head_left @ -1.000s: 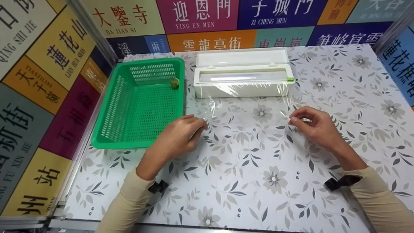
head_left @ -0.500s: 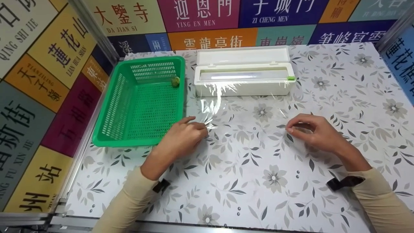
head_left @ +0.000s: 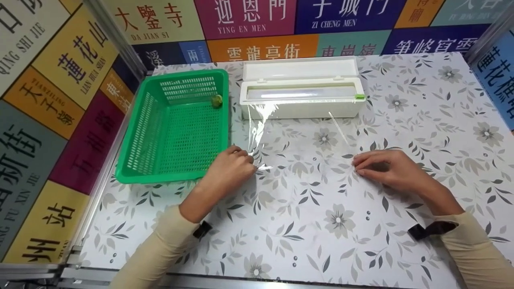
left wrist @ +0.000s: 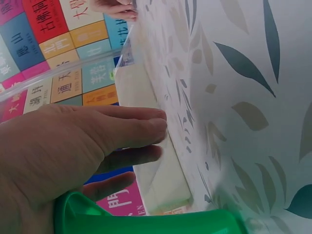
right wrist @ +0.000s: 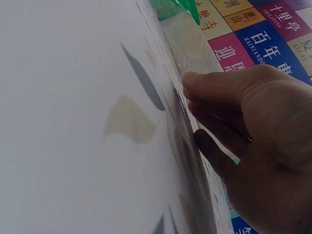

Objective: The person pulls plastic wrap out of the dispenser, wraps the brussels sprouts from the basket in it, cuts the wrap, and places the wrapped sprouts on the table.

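Clear cling film (head_left: 260,124) stretches from a long white cling film dispenser (head_left: 305,110) toward me over the tabletop, shown mostly by its glare. My left hand (head_left: 229,170) pinches the near left corner of the film, close beside the green basket's right side. At the near right corner, my right hand (head_left: 395,170) pinches the film between thumb and fingers. The left wrist view has the left hand (left wrist: 92,141) with thumb and finger together. In the right wrist view the right hand (right wrist: 258,112) is low over the table. A green slider (head_left: 360,96) sits at the dispenser's right end.
A green plastic basket (head_left: 160,179) stands at the left with one small greenish round item (head_left: 217,101) in its back right corner. The dispenser's white lid (head_left: 300,69) is raised behind it. Lettered panels (head_left: 253,16) border the flower-patterned table (head_left: 305,245).
Both hands have come toward me and lower, drawing more film out of the dispenser. The film lies nearer the tabletop. Basket and dispenser stay put.
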A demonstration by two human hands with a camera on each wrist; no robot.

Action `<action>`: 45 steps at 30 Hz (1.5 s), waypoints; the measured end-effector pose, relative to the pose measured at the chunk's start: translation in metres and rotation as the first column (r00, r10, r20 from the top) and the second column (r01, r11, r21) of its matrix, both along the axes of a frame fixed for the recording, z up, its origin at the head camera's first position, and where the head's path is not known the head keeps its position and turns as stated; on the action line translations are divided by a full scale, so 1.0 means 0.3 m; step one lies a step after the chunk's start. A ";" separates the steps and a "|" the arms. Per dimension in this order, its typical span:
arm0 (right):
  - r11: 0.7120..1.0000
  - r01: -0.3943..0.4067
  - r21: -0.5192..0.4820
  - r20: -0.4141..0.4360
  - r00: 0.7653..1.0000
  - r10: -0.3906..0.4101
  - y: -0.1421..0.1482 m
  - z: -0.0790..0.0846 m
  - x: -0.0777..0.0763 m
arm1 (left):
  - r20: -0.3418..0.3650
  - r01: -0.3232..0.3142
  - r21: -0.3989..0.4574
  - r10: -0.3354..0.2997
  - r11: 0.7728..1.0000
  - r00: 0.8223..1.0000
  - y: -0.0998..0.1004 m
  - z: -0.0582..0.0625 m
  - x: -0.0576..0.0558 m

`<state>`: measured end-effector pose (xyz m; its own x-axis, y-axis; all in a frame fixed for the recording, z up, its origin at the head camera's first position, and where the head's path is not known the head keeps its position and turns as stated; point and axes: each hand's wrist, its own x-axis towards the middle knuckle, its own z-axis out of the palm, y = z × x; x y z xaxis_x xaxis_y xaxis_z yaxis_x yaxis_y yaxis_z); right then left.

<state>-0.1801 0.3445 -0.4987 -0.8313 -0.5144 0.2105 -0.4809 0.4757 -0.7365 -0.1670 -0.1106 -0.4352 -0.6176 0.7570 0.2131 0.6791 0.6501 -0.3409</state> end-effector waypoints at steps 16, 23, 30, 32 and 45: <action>0.998 0.029 0.050 -0.027 0.999 -0.028 -0.025 -0.001 0.007 | -0.026 0.021 -0.075 -0.023 0.997 0.999 -0.041 -0.010 0.011; 0.995 0.066 0.081 0.003 0.998 -0.067 -0.014 -0.005 0.012 | -0.041 0.021 -0.103 -0.025 0.994 0.999 -0.069 -0.011 0.016; 0.997 0.054 0.063 0.027 0.998 -0.056 -0.024 -0.001 0.011 | 0.096 0.121 0.126 -0.134 0.985 0.986 -0.088 0.031 0.016; 0.997 0.049 0.058 0.027 0.998 -0.051 -0.025 0.000 0.011 | 0.125 0.140 0.199 -0.167 0.970 0.978 -0.094 0.063 0.006; 0.998 0.047 0.050 0.022 0.999 -0.049 -0.024 0.001 0.013 | 0.163 -0.089 0.460 0.014 0.884 0.986 -0.172 0.302 -0.243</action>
<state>-0.1761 0.3374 -0.4984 -0.8598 -0.4829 0.1660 -0.4393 0.5337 -0.7226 -0.2400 -0.1622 -0.3446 -0.7058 0.5607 0.4330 0.6593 0.7434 0.1122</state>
